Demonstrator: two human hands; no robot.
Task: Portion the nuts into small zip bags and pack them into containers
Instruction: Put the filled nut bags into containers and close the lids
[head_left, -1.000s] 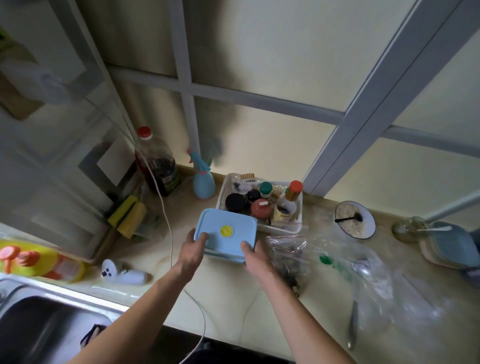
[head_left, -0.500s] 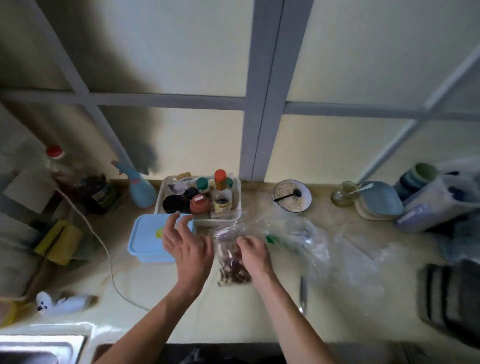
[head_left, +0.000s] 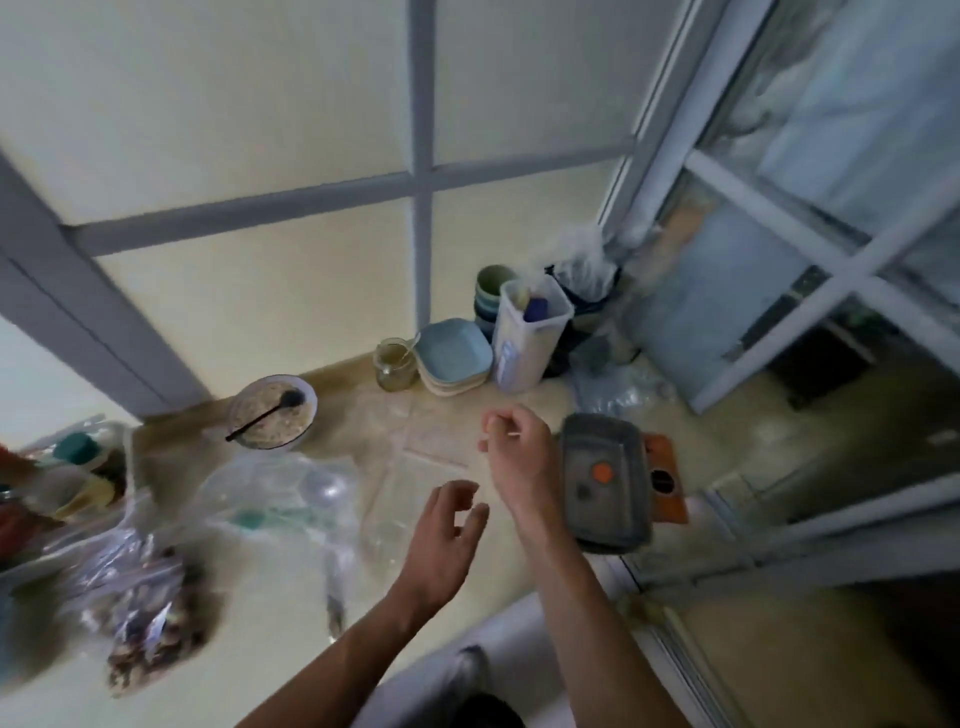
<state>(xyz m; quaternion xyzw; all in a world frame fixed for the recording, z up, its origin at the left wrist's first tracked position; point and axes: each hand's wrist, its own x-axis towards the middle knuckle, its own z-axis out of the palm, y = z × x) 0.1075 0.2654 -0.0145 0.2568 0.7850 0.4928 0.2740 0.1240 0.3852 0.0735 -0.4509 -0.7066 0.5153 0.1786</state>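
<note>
Dim daylight from right window; motion blur; wide-angle edge warping.

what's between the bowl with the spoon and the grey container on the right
In the head view, the right hand hangs over bare counter between the bowl and the grey container; flat clear bags seem to lie there.

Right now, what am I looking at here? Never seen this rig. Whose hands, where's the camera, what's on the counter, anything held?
No machine: a person wears one wide-angle camera on the head, looking down at their own bare hands. The left hand and right hand hover over the counter with fingers loosely curled; neither appears to hold anything. On the counter: a bag of nuts at lower left, loose clear zip bags, a bowl with a spoon, a jar, stacked blue plates, and a dark lidded container just right of the right hand. The picture is motion-blurred.
</note>
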